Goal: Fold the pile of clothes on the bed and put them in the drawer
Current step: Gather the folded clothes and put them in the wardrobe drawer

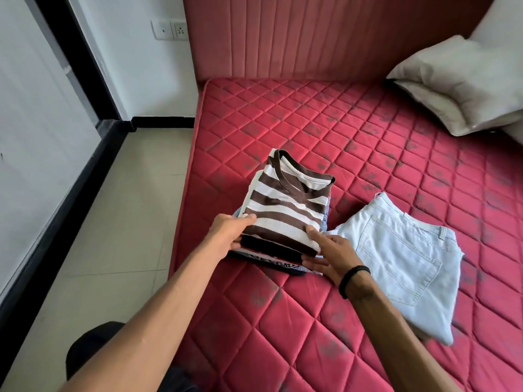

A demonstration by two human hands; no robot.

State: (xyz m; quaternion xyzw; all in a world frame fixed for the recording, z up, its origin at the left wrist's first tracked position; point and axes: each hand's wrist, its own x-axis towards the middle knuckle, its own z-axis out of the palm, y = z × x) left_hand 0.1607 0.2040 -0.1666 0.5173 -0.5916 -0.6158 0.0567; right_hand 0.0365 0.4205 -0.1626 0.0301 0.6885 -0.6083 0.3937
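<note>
A stack of folded clothes sits near the left edge of the red quilted mattress. A brown-and-white striped shirt lies on top, with dark and blue garments showing beneath. My left hand grips the stack's near-left corner, thumb on top and fingers under. My right hand holds the near-right corner the same way, a black band on its wrist. Folded light-blue jeans lie flat just to the right of the stack. No drawer is in view.
A white pillow rests at the far right against the red padded headboard. Tiled floor runs along the bed's left side, bounded by a white wall with sockets and a dark-framed panel.
</note>
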